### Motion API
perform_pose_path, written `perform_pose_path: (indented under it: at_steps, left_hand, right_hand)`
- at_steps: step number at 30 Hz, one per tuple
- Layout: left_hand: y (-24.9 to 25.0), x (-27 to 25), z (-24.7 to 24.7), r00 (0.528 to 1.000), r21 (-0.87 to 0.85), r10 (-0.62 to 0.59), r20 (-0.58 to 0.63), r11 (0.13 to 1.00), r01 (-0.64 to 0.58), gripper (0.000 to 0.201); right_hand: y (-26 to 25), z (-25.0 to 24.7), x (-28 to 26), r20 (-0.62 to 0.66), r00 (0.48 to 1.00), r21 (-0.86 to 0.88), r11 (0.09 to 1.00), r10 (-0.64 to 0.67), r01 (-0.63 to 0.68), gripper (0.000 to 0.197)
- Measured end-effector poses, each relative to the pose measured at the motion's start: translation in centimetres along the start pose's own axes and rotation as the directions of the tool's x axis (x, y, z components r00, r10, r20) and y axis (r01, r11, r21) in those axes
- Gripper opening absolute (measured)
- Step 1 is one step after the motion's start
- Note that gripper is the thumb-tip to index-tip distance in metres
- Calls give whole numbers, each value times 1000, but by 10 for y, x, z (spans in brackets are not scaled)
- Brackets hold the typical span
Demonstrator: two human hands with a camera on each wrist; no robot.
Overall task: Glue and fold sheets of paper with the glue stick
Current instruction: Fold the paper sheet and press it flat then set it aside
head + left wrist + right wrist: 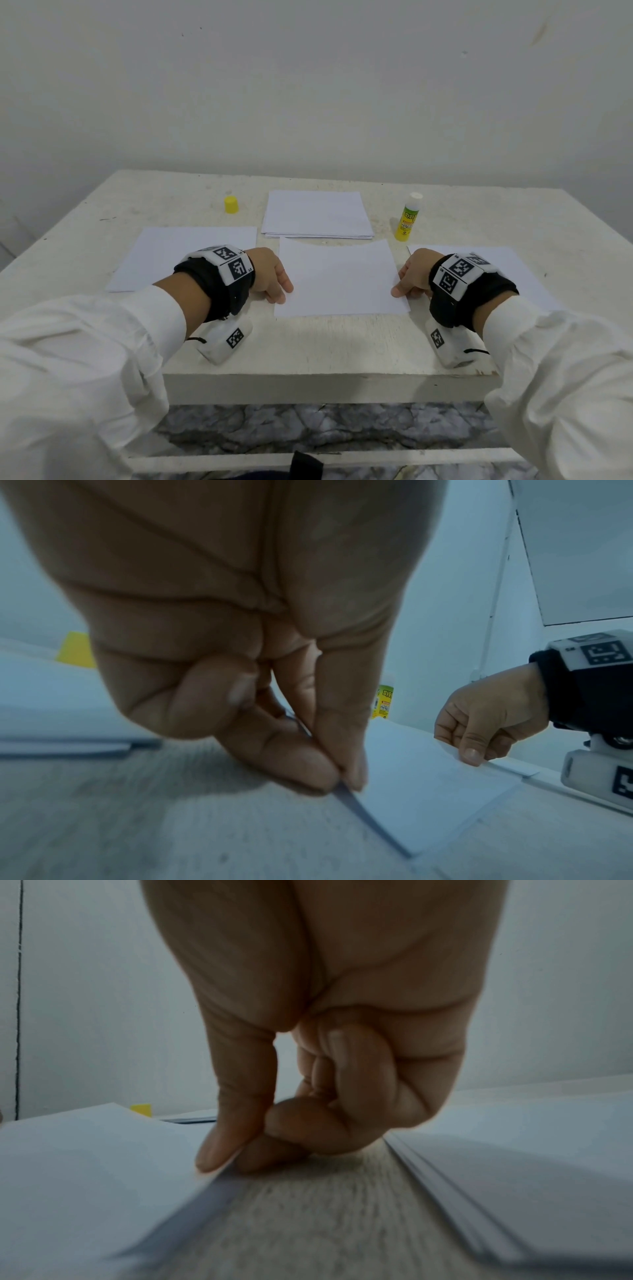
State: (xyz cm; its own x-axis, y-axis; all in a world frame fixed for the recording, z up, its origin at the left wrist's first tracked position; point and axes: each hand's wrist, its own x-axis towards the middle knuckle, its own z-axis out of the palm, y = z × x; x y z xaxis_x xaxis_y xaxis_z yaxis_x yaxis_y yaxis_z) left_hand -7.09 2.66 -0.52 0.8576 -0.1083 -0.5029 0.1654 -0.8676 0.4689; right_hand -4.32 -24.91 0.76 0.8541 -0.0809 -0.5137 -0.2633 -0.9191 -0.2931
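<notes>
I have my left hand (270, 279) pinching the left edge of the white paper sheet (339, 279) lying near the front edge of the white tabletop (308, 346), thumb and forefinger closed on it. My right hand (412, 274) pinches the sheet's right edge the same way, other fingers curled. The yellow-green glue stick (407, 217) stands uncapped toward the back right; its yellow cap (231, 204) sits back left, either side of a white paper stack (317, 214).
</notes>
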Motion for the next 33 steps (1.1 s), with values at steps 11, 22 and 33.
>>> perform_pose_path:
  at_steps: [11, 22, 33]
  left_hand:
    - [12, 1, -1, 1000, 373, 21, -14, 928, -14, 79]
    - [2, 35, -10, 999, 719, -9, 35, 695, -19, 123]
    - [4, 35, -12, 999, 728, 32, 39, 684, -50, 113]
  right_hand:
    - [-16, 5, 1, -67, 997, -347, 938, -36, 10, 42]
    - [-136, 61, 15, 198, 924, -583, 718, -328, 380, 106]
    - [-39, 1, 7, 243, 942, -563, 757, -232, 331, 123]
